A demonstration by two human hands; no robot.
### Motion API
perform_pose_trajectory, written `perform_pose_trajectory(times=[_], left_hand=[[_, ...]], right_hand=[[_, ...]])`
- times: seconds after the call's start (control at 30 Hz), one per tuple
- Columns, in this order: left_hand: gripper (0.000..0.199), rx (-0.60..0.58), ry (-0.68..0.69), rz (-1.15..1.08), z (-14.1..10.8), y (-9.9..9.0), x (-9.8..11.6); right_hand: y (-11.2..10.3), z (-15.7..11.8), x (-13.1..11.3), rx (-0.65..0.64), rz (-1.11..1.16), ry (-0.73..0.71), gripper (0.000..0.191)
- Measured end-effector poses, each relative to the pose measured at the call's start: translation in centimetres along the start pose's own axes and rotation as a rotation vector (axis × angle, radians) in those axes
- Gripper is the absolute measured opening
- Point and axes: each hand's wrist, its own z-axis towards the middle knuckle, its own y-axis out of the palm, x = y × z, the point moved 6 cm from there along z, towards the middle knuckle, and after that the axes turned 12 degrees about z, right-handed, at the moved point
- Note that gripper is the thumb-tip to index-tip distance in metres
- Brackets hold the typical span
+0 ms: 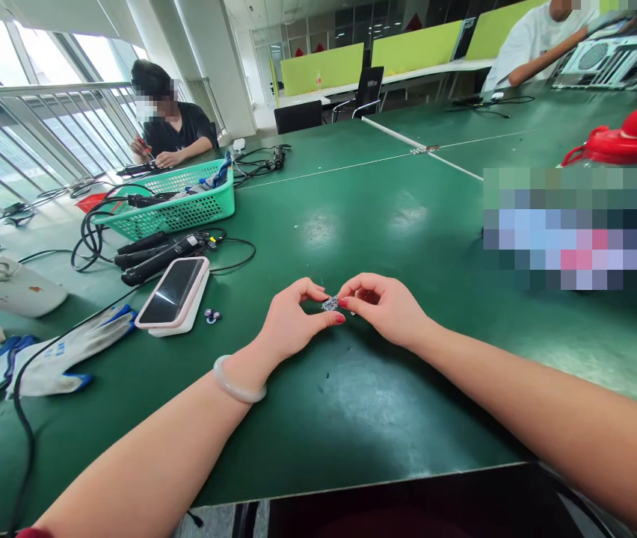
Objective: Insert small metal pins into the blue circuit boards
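Note:
A small grey-blue piece that looks like a circuit board [330, 303] is held just above the green table [408, 426]. My right hand [389, 306] pinches its right end between thumb and fingertips. On its left side my left hand [293, 317] curves in a C shape, thumb and index finger apart. The left fingertips come close to the board; whether they touch it is hard to tell. Beneath the right fingertips a tiny pale bit shows, partly hidden.
Left of my hands lie a small metallic part [212, 316], a phone [173, 293] on a white box, black handheld devices [164, 254] and work gloves [66, 359]. Farther back stands a green basket [178, 205] with cables. A red pouch [621, 138] lies right. Two people sit across the table.

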Motion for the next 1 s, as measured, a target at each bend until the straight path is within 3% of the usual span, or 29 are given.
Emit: perform_pose_trajectory(times=[0.17,0.3,0.47,0.53,0.6,0.73,1.0], left_hand=[[0.035,-0.076,-0.019,-0.236,0.1,0.4,0.2],[0.036,-0.131,-0.069,-0.407,0.0,0.7,0.2],[0.036,-0.138,-0.050,-0.445,-0.1,0.6,0.4],[0.035,-0.140,-0.049,-0.406,-0.1,0.6,0.2],[0.035,-0.127,-0.066,-0.321,0.0,0.6,-0.2],[0.036,-0.085,-0.090,-0.116,0.1,0.5,-0.9],[0.035,-0.120,-0.074,0.003,0.0,0.8,-0.9]], right_hand=[[-0.3,-0.4,-1.7,0.031,-0.113,-0.211,0.006],[-0.2,-1.2,-3.2,0.019,-0.268,-0.400,0.012],[-0.2,-2.1,-4.3,-0.004,-0.468,-0.565,0.021],[-0.7,-1.9,-4.2,-0.010,-0.494,-0.531,0.021],[-1.2,-1.1,-3.1,-0.038,-0.532,-0.385,0.018],[-1.0,-0.1,-0.1,-0.247,-0.652,-0.073,0.009],[-0.7,0.8,1.1,-0.240,-0.619,-0.004,0.015]])
